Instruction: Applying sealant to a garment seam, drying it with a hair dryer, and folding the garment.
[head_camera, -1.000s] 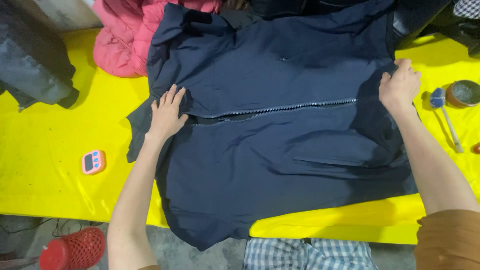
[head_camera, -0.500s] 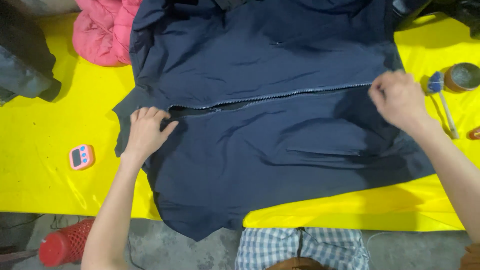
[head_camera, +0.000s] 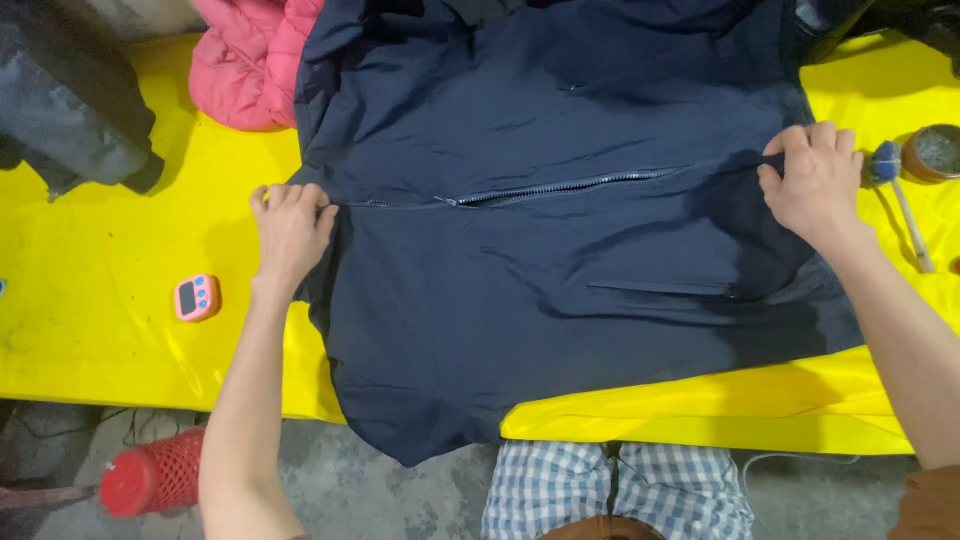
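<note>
While the dark navy zip-front jacket (head_camera: 560, 250) lies spread across the yellow-covered bench (head_camera: 90, 320), both hands grip it at opposite ends of its half-open zipper (head_camera: 540, 190). The left hand (head_camera: 290, 225) is curled with its fingers bunched on the fabric at the jacket's left edge; the right hand (head_camera: 815, 180) is closed in a pinch on the cloth at the right end of the zipper line. Between them the zipper gapes in the middle, and soft creases run across the lower panel.

The likeliest trouble is uneven tension. If one hand pulls harder, the slick-looking fabric could slide on the smooth cover and the zipper line would skew. The hem (head_camera: 420, 440) already hangs over the near edge of the bench, so its weight might drag the whole garment toward the floor once either grip loosens.

A blue-headed brush with a pale handle (head_camera: 895, 195) and a small round tin (head_camera: 935, 150) sit just beside the right hand; a sweep of that wrist could knock them. A pink puffy jacket (head_camera: 250, 60) touches the navy one at the top left and could get caught up with it. A small pink timer (head_camera: 197, 297) lies near the left forearm.
</note>
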